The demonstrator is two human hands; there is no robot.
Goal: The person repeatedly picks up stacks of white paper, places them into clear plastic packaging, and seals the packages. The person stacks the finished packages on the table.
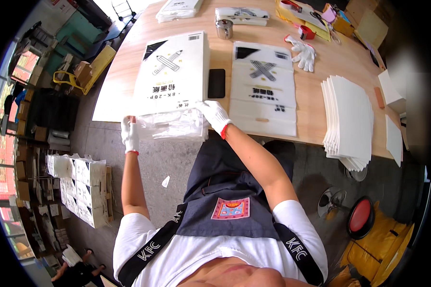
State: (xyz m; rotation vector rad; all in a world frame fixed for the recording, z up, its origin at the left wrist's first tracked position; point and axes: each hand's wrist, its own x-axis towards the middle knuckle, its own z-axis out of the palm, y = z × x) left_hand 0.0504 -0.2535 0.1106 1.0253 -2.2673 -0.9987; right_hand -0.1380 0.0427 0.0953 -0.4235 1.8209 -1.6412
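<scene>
In front of me on the left lies a tall stack of bagged drawing-paper packs (170, 79), white with a crossed-pencils print and a black corner. Their clear plastic flaps (170, 125) hang loose over the table's near edge. My left hand (130, 134), in a white glove with a red cuff, is closed at the near left corner of the plastic. At the near right corner, my right hand (213, 115), gloved alike, closes on the bag's edge; some fingertips are hidden. To the right lies a flat printed plastic bag (263, 88). Between the two rests a black phone (216, 83).
Fanned white paper stacks (347, 119) lie at the table's right. A spare glove (302, 53), metal pot (224, 29) and red tape roll (306, 32) stand farther back. A stool (360, 216) is right; stacked packs (84, 189) and another person (79, 270) are left.
</scene>
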